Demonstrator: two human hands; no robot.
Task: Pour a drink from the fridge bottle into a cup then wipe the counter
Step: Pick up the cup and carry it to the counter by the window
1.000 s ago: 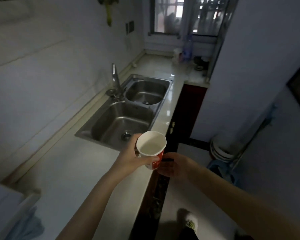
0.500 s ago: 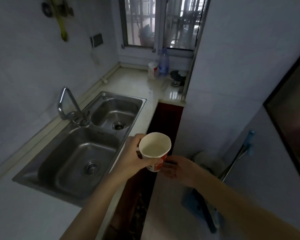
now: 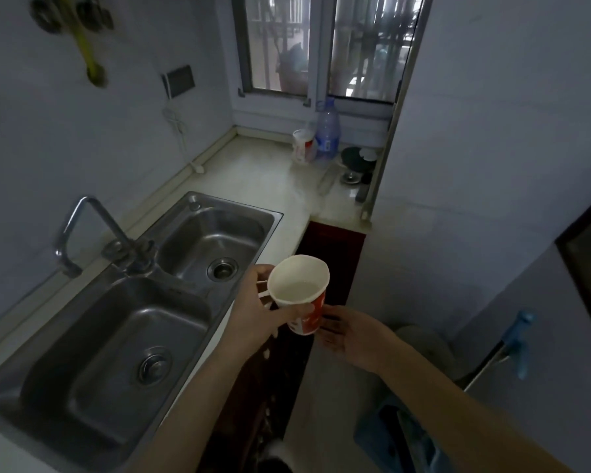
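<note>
Cup (image 3: 299, 291) held in the air by the left hand (image 3: 253, 312), over the front edge of the counter (image 3: 260, 179), just right of the sink (image 3: 243, 206).

Left hand: fingers curled round the cup's side, thumb across the near wall, firm grip. Cup is white inside with a red and white outside, tilted slightly, mouth toward the camera; a shallow pale liquid shows at the bottom. Right hand (image 3: 352, 336): fingers loosely extended, palm up, holding nothing, fingertips just beside the cup's base; cannot tell whether they touch it. Sink has two steel basins, with the tap (image 3: 82, 227) at its left rim. At the far end of the counter, under the window, a second cup (image 3: 302, 145) stands just beside a clear plastic bottle (image 3: 327, 131).
</note>
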